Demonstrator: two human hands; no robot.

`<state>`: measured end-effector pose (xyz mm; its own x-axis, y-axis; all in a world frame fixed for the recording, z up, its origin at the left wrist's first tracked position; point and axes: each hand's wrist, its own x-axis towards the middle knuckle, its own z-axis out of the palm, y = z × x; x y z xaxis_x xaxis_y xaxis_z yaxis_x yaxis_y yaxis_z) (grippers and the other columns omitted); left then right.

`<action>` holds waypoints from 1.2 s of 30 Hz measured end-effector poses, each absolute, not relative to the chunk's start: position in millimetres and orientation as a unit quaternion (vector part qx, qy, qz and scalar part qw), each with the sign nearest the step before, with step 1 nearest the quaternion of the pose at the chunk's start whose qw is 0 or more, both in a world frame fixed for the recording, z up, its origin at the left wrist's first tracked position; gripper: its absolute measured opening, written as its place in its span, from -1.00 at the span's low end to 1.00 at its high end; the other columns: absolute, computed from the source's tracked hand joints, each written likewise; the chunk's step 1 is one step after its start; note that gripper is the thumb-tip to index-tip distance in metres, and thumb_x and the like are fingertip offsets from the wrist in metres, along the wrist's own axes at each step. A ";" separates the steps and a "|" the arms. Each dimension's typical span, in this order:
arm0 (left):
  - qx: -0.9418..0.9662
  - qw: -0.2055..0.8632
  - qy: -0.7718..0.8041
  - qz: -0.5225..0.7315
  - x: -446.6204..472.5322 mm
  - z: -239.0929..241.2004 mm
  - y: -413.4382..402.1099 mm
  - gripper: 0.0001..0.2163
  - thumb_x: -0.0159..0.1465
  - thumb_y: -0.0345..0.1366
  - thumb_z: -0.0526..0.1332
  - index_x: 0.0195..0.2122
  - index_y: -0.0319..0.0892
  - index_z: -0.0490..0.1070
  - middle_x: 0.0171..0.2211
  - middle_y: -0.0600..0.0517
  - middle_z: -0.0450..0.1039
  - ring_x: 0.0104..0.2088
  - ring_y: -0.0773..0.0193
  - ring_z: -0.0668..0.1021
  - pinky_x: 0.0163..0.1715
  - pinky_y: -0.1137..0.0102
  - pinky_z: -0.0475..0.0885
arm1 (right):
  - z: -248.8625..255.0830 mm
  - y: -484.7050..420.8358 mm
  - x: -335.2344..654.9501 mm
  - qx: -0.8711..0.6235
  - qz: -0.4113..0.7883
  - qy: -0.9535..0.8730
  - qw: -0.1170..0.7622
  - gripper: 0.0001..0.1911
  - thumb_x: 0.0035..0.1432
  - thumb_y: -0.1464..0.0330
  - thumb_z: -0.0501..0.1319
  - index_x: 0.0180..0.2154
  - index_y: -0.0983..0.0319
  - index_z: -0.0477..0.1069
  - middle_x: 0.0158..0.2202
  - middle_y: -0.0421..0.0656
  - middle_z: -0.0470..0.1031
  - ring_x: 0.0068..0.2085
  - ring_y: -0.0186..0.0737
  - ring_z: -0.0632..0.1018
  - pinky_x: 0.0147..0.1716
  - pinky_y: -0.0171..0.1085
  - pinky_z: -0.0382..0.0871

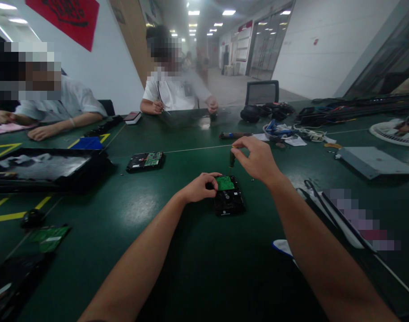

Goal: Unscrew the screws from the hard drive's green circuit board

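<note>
A black hard drive with a green circuit board on top lies on the dark green table in front of me. My left hand grips its left far corner with curled fingers. My right hand pinches the top of a small dark screwdriver that stands upright over the drive's far edge, its tip at the board.
A second hard drive lies further left. A black tray and a loose green board sit at the left. Two other people sit across the table. Cables, a grey flat case and a fan grille are at the right.
</note>
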<state>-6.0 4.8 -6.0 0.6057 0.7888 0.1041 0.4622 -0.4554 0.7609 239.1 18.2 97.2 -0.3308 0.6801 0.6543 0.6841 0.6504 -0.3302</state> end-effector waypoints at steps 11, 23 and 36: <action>0.825 0.349 0.381 0.228 -5.8 -7.2 6.1 -0.88 0.11 -0.35 0.34 -0.31 -0.13 0.49 0.32 -0.06 0.35 0.31 -0.05 0.37 0.34 0.00 0.14 | 95.2 20.0 239.2 -0.414 -0.003 -0.820 0.396 -0.89 0.33 0.32 0.19 -0.18 0.16 0.47 -0.13 -0.04 0.61 -0.06 0.01 0.57 0.00 -0.02 0.38; 0.821 0.354 0.388 0.223 -6.5 -5.9 4.7 -0.87 0.11 -0.36 0.34 -0.29 -0.13 0.49 0.34 -0.03 0.32 0.32 -0.04 0.35 0.35 -0.01 0.15 | 96.6 19.5 239.7 -0.426 -0.005 -0.810 0.404 -0.94 0.28 0.32 0.23 -0.25 0.16 0.45 -0.21 -0.07 0.62 -0.15 -0.02 0.58 -0.09 -0.05 0.38; 0.826 0.350 0.382 0.222 -6.9 -8.5 6.4 -0.87 0.11 -0.35 0.34 -0.29 -0.13 0.50 0.34 -0.05 0.32 0.32 -0.04 0.36 0.35 -0.01 0.13 | 96.6 18.7 238.7 -0.429 0.005 -0.805 0.410 -0.93 0.29 0.31 0.24 -0.23 0.15 0.46 -0.22 -0.09 0.62 -0.18 -0.05 0.59 -0.11 -0.07 0.39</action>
